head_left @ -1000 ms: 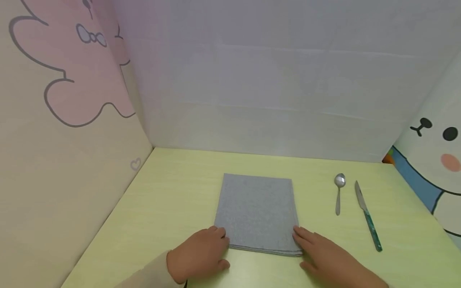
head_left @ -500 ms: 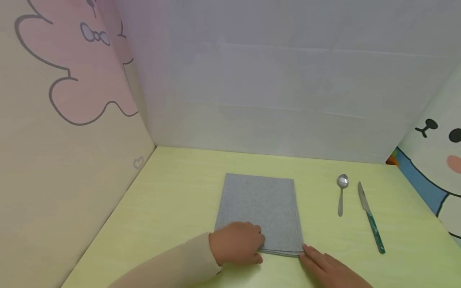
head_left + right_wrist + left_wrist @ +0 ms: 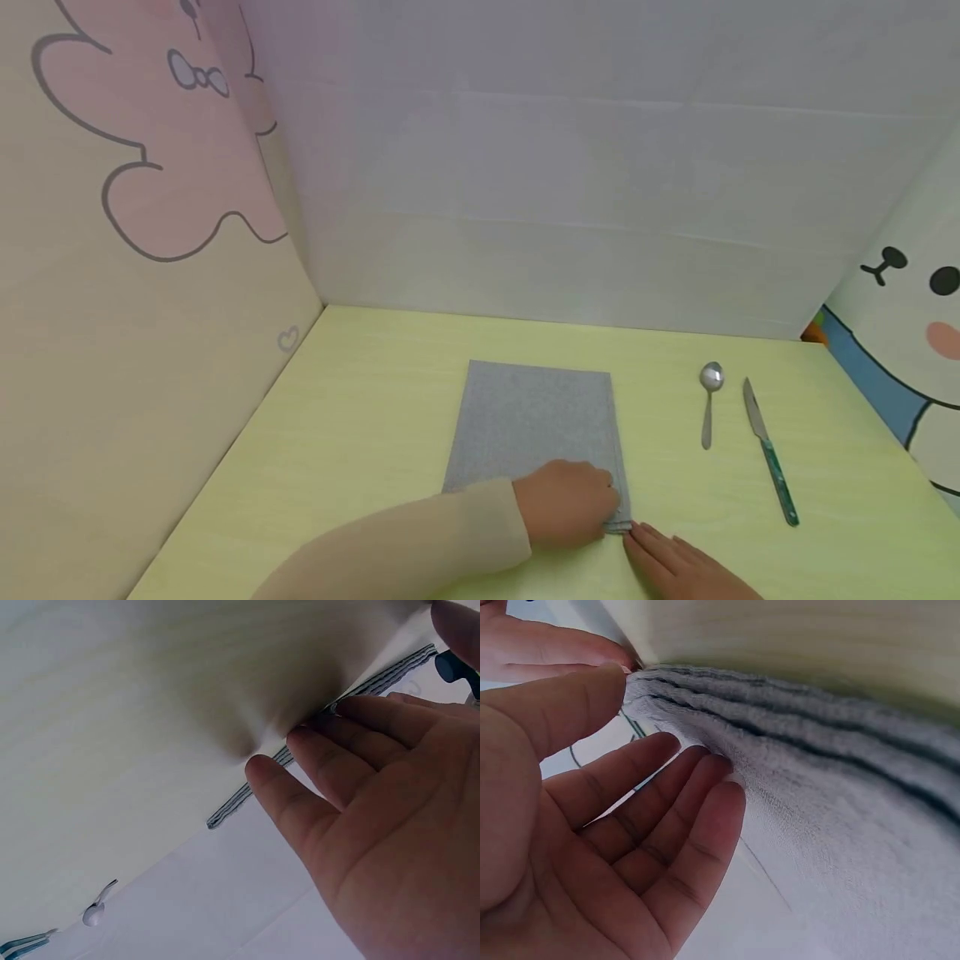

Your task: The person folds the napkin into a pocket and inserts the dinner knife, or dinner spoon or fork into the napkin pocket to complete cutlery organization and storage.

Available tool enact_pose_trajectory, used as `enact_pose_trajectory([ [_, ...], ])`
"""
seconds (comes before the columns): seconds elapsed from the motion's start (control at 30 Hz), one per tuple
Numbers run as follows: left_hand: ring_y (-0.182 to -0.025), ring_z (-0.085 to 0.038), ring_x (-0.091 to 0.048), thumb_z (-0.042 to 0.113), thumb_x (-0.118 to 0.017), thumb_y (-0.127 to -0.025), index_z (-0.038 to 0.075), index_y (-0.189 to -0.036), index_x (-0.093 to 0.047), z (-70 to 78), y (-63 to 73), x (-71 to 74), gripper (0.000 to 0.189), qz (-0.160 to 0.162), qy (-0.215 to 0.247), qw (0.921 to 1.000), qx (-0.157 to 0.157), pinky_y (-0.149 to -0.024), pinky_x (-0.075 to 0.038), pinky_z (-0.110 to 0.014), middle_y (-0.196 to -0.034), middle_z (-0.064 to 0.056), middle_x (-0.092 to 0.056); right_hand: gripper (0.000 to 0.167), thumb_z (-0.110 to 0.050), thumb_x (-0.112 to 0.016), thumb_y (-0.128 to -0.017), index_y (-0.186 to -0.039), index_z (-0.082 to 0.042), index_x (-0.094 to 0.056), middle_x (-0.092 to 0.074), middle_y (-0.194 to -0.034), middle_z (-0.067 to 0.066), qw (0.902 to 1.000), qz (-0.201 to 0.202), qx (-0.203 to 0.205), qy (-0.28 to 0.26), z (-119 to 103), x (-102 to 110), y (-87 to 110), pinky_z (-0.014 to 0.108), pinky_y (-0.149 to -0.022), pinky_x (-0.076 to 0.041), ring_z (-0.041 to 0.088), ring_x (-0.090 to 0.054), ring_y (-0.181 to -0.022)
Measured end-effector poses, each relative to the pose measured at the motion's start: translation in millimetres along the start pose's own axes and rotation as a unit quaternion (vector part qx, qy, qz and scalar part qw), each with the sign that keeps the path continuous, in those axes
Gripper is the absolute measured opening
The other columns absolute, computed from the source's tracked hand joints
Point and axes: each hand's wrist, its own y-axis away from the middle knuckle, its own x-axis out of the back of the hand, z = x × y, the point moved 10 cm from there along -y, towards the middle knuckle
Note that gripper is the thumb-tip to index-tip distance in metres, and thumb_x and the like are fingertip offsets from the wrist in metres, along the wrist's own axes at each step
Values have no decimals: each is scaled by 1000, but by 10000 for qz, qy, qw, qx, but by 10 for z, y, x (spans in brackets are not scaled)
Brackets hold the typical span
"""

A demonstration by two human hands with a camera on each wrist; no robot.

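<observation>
A grey folded cloth (image 3: 536, 417) lies flat on the pale yellow table; its stacked layers (image 3: 802, 727) show along the near edge in the left wrist view. My left hand (image 3: 570, 504) rests over its near right part, the fingers gently bent against the top face. A gap separates the thumb from those fingers, with the thumb near the layered edge. Beside the near right corner is my right hand (image 3: 682, 567), fingers fairly straight, tips at the cloth's edge. In the right wrist view, the cloth's edge (image 3: 229, 806) runs behind the right fingers.
To the right of the cloth lie a metal spoon (image 3: 707, 404) and a knife (image 3: 771, 458) with a green handle. A white back wall (image 3: 562, 208) and side panels with cartoon drawings enclose the table (image 3: 375, 375).
My left hand has slid rightwards along the cloth's near edge, from its left corner almost to the right one. My right hand has shifted slightly towards me, off the cloth's top to its corner.
</observation>
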Motion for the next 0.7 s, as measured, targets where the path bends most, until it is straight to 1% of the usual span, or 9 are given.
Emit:
enact_pose_trajectory([
  [0.13,-81,-2,-58,38,-72,-97,27,-106,-71,-14,-108,32,15,-55,143,9996,229,-73,-51,-19,-94,13,-63,93,-78,-45,-94,-149,-4,-53,-52,-151,15,9999,-144,4,-39,6,-8,-7,54,-100,-49,31,-49,-139],
  [0.2,-79,-2,-57,39,-74,-95,27,-102,-70,-25,-140,63,15,-101,276,9989,355,-73,-51,-19,-92,14,-63,93,-78,-44,-94,-149,-4,-53,-52,-151,14,9998,-180,3,-37,4,-2,-7,54,-100,-49,31,-49,-139],
  [0.3,-74,-1,-54,44,-75,-93,28,-97,-67,-28,-204,59,19,-154,414,9978,488,-69,-49,-19,-87,15,-60,94,-79,-43,-93,-150,-5,-52,-51,-152,13,9998,-193,-4,-53,7,-4,-8,55,-100,-49,30,-49,-139],
  [0.43,-73,-1,-54,47,-72,-94,28,-93,-65,-7,-281,36,20,-267,430,9971,561,-68,-49,-19,-85,15,-59,95,-80,-42,-93,-152,-5,-50,-50,-154,13,9998,-205,-34,-62,20,-17,-15,55,-101,-49,30,-48,-140],
  [0.53,-77,-1,-58,44,-70,-97,28,-95,-65,3,-301,48,17,-406,407,9969,541,-72,-50,-19,-87,15,-61,95,-80,-42,-93,-152,-5,-50,-49,-154,13,9997,-219,-36,-35,15,-13,-16,55,-101,-49,30,-48,-140],
  [0.63,-80,0,-58,40,-69,-99,27,-95,-65,-20,-309,32,14,-571,643,9947,555,-75,-49,-18,-87,15,-61,95,-80,-42,-93,-150,-5,-52,-50,-153,13,9997,-228,-21,-8,6,-4,-15,54,-100,-50,30,-49,-139],
  [0.7,-77,-1,-57,34,-68,-99,26,-93,-64,-45,-315,18,11,-634,854,9927,568,-74,-48,-18,-85,15,-60,95,-81,-42,-92,-150,-5,-52,-50,-153,13,9996,-270,-46,-52,8,-4,-15,55,-101,-49,30,-49,-140],
])
